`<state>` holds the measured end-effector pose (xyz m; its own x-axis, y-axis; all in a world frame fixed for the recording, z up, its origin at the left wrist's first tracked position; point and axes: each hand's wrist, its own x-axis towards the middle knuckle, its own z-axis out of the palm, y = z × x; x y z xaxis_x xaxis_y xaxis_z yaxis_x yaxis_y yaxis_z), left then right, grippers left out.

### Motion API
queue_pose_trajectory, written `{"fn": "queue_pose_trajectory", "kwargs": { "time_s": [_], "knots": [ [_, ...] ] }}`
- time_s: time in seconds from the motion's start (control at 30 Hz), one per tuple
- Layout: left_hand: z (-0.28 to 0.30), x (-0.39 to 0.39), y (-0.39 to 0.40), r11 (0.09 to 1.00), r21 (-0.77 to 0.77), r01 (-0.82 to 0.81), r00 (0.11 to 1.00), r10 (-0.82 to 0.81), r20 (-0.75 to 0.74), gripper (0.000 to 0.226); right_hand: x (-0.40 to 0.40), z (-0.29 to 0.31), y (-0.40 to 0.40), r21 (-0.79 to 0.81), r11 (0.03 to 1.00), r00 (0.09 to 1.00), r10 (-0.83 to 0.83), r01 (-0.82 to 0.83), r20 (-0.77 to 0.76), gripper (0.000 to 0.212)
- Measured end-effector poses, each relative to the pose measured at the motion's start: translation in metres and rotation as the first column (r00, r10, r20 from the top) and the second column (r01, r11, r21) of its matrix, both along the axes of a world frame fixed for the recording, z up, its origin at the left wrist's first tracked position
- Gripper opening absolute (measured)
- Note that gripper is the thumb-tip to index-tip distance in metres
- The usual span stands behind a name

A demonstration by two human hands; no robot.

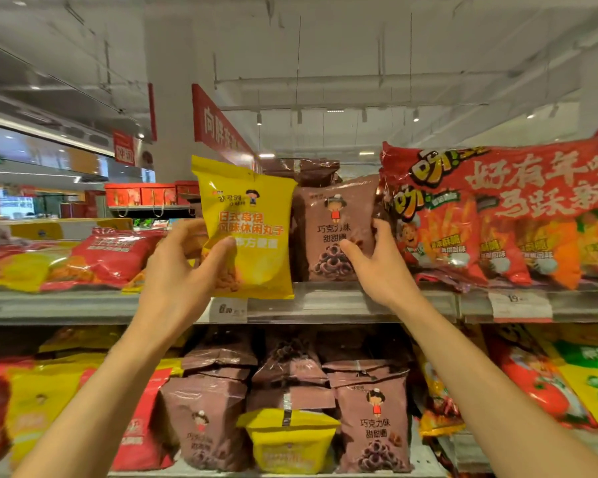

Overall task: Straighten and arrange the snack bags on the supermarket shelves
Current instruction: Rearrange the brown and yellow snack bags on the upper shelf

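Left hand (pixel 183 267) grips a glossy yellow pillow bag (pixel 247 229); right hand (pixel 377 263) pinches a crinkled brown foil bag (pixel 332 232).

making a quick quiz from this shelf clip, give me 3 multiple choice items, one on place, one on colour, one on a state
1. Where is the brown bag that the right hand grips?
A. on the lower shelf
B. on the upper shelf, right of the yellow bag
C. on the floor

2. What colour is the bag in the left hand?
A. yellow
B. green
C. blue

3. How does the yellow bag sit?
A. lying flat on the shelf
B. hung from a hook
C. held upright in front of the shelf edge

Answers:
1. B, it stands on the upper shelf beside the yellow bag.
2. A, its front is bright yellow.
3. C, the left hand's thumb and fingers pinch it, with its bottom edge over the price strip.
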<state>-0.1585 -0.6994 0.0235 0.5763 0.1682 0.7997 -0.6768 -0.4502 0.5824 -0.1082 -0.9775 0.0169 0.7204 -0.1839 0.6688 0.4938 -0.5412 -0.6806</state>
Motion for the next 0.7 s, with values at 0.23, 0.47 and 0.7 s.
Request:
{"fn": "queue_pose_trajectory", "kwargs": {
  "time_s": [0.23, 0.47, 0.7],
  "knots": [
    [-0.020, 0.007, 0.004, 0.997, -0.038, 0.061, 0.997, -0.063, -0.035, 0.033, -0.002, -0.004, 0.016, -0.167, 0.974, 0.988, -0.156, 0.152, -0.009, 0.061],
    [-0.035, 0.014, 0.007, 0.995, -0.063, 0.081, 0.993, -0.086, -0.082, 0.053, -0.012, 0.002, 0.008, -0.177, 0.984, 0.991, -0.056, 0.034, -0.123, 0.066],
    [-0.057, 0.005, 0.007, 0.986, -0.131, 0.102, 0.989, -0.116, -0.097, 0.049, -0.048, -0.016, -0.014, 0.004, 1.000, 1.000, 0.016, -0.016, -0.024, 0.044]
  ]
}}
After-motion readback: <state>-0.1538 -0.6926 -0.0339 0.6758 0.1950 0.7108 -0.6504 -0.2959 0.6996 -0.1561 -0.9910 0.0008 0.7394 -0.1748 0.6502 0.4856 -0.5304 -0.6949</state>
